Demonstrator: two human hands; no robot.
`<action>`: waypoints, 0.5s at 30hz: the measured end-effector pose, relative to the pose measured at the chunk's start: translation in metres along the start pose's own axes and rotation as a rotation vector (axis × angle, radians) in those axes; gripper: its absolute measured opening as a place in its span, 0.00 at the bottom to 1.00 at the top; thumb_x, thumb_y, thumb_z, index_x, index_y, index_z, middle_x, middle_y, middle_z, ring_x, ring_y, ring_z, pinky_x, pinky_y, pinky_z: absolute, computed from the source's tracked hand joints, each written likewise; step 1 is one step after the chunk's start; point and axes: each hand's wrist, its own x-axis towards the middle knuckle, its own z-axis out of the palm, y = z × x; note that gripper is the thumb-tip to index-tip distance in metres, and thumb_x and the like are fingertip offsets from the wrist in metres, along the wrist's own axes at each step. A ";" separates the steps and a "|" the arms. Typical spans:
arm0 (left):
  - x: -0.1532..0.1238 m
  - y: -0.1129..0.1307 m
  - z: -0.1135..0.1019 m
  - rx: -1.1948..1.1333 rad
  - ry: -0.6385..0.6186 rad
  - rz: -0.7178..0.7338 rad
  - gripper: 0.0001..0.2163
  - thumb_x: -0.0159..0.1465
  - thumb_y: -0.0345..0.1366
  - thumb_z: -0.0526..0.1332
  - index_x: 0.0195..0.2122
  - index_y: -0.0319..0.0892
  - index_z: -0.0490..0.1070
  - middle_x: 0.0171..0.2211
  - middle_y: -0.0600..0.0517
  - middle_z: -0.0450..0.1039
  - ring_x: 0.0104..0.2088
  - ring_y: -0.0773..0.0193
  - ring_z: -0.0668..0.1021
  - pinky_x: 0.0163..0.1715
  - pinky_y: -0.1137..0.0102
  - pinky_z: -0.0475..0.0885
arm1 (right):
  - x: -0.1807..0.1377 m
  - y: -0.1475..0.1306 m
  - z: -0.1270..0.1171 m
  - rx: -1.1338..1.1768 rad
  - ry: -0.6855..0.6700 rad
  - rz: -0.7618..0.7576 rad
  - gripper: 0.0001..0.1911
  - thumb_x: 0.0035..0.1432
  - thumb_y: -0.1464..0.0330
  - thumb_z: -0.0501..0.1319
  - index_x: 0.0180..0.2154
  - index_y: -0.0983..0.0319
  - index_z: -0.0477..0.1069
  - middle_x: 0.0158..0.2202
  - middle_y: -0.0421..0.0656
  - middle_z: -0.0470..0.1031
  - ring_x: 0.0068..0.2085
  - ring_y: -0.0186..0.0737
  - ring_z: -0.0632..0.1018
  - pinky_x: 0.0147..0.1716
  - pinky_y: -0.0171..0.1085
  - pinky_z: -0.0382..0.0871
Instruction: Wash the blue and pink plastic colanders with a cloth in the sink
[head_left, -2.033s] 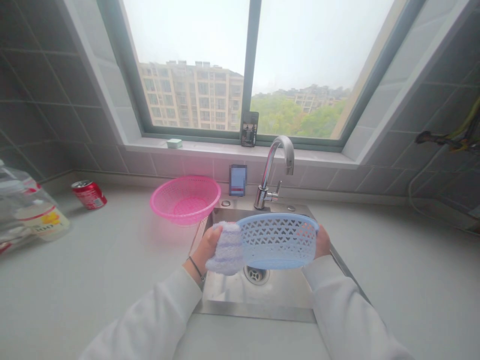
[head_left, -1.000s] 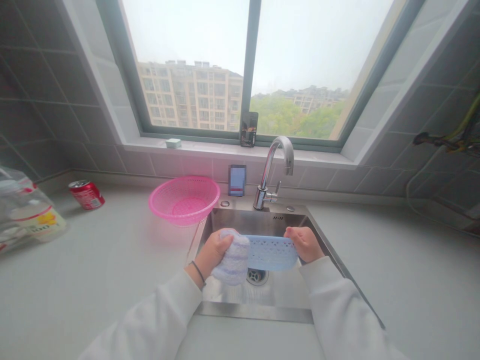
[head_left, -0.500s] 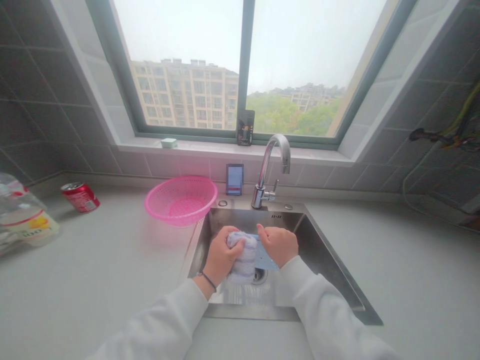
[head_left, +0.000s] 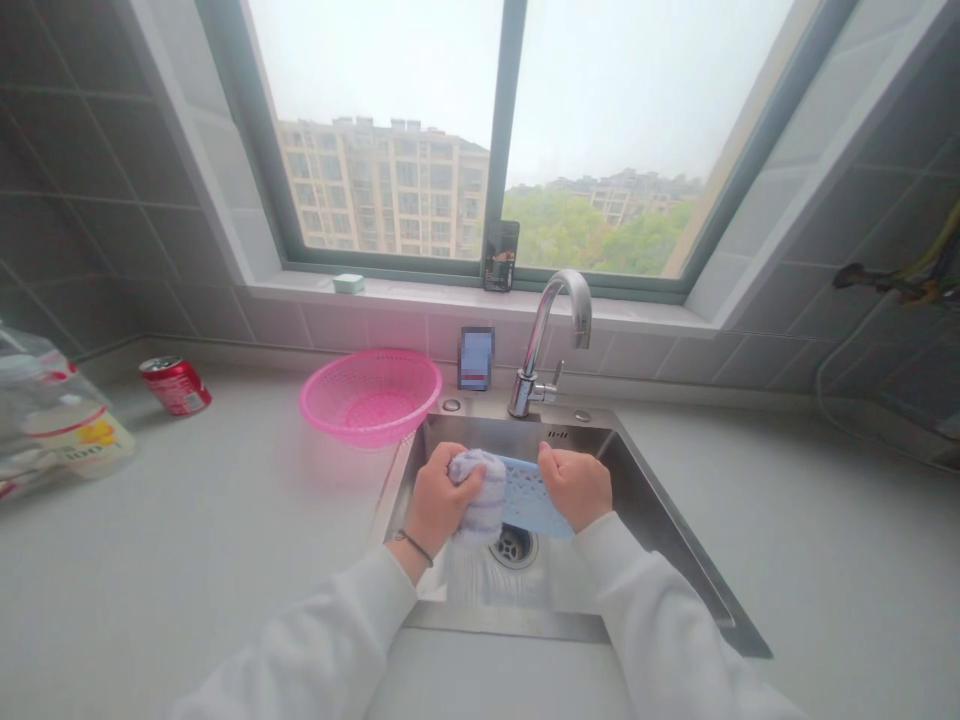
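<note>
1. Movement since the preceding view: the left hand and right hand are drawing slightly apart, and more of the blue plastic basket is showing between them.
2. Left hand: it is clamping a bunched knit scrubber against the basket's near end, with the fingers wrapping over the top. A dark bracelet is sitting at the wrist.
3. Right hand: it is gripping the basket's far end, with the fingers curling over the rim. The hands are close together but not touching.
4. Technique: the opposed grip is holding the basket steady while the scrubber is bearing on it, and this hold appears sound (the contact face itself is hidden by the scrubber).
5. Position: the basket is tilting over the stainless steel sink, above and just beside the drain, and is not touching the basin as far as can be seen.
6. Surroundings: a pink plastic basket is resting on the tabletop at the sink's corner, near the faucet. A red drink can is lying farther left.
</note>
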 end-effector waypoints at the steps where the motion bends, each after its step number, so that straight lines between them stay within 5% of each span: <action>1: -0.005 0.004 0.002 -0.002 -0.036 0.018 0.10 0.56 0.42 0.63 0.35 0.44 0.70 0.27 0.56 0.72 0.28 0.63 0.73 0.30 0.70 0.68 | -0.002 -0.007 0.002 -0.016 -0.022 -0.027 0.31 0.68 0.58 0.45 0.19 0.61 0.73 0.22 0.45 0.75 0.25 0.36 0.69 0.26 0.38 0.42; 5: -0.009 0.007 0.002 0.000 -0.095 0.066 0.08 0.54 0.41 0.64 0.34 0.45 0.71 0.27 0.56 0.73 0.28 0.64 0.74 0.30 0.71 0.68 | -0.003 -0.016 0.005 0.007 -0.032 -0.100 0.29 0.67 0.59 0.46 0.19 0.60 0.73 0.23 0.45 0.76 0.25 0.36 0.70 0.26 0.38 0.42; 11: 0.010 -0.013 -0.010 0.014 0.066 0.016 0.10 0.57 0.43 0.62 0.36 0.44 0.70 0.29 0.54 0.73 0.31 0.61 0.75 0.35 0.69 0.68 | 0.006 0.025 -0.003 0.256 0.103 -0.065 0.31 0.64 0.54 0.45 0.13 0.61 0.54 0.14 0.41 0.58 0.20 0.34 0.59 0.25 0.38 0.44; 15: 0.001 -0.011 -0.004 0.041 0.004 0.020 0.10 0.58 0.44 0.62 0.36 0.44 0.69 0.29 0.55 0.72 0.30 0.61 0.74 0.34 0.68 0.67 | 0.005 0.023 -0.003 0.264 0.110 -0.030 0.29 0.63 0.53 0.46 0.14 0.60 0.50 0.15 0.40 0.54 0.20 0.33 0.56 0.25 0.38 0.42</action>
